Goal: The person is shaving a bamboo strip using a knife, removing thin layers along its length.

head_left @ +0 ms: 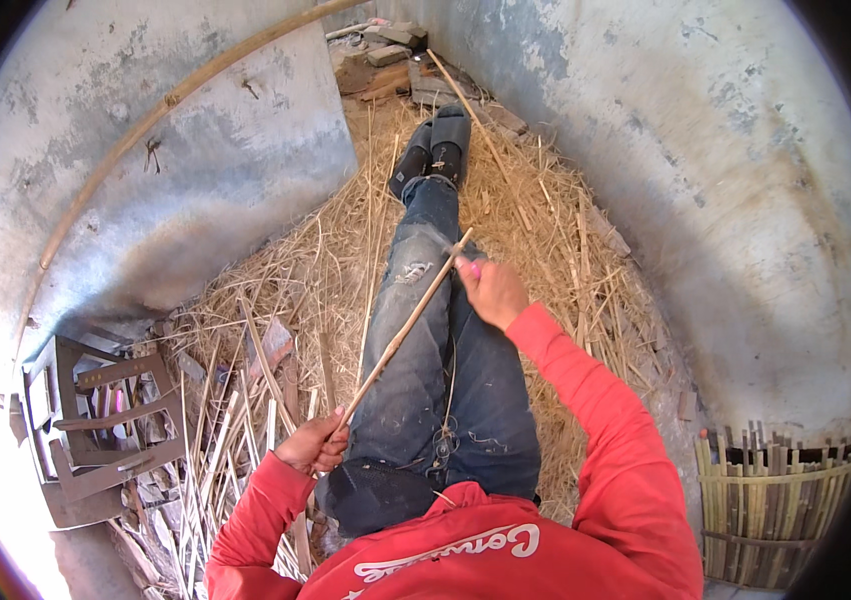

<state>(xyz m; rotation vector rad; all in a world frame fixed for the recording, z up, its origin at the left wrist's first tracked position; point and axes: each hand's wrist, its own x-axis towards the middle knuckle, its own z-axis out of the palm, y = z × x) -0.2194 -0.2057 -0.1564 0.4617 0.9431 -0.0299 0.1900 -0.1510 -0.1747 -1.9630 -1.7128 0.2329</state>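
Observation:
A long, thin wooden stick [407,325] slants across my outstretched legs [445,270], its far end rising toward the upper right. My left hand [315,443] is closed round the near end, beside my hip. Over my knees, my right hand [495,292] grips a small pink-handled knife [476,268] close to the stick's far end. Its blade is blurred and partly hidden by the fingers, so I cannot tell whether it touches the wood. A dark cloth pad [380,497] lies on my lap.
Straw and shavings [315,245] cover the floor around my legs. Split strips [230,440] pile up at left beside a brown wooden frame [120,415]. A slatted basket [775,510] stands at right. A long bent pole [170,100] arches along the left wall; bricks [390,50] lie beyond my feet.

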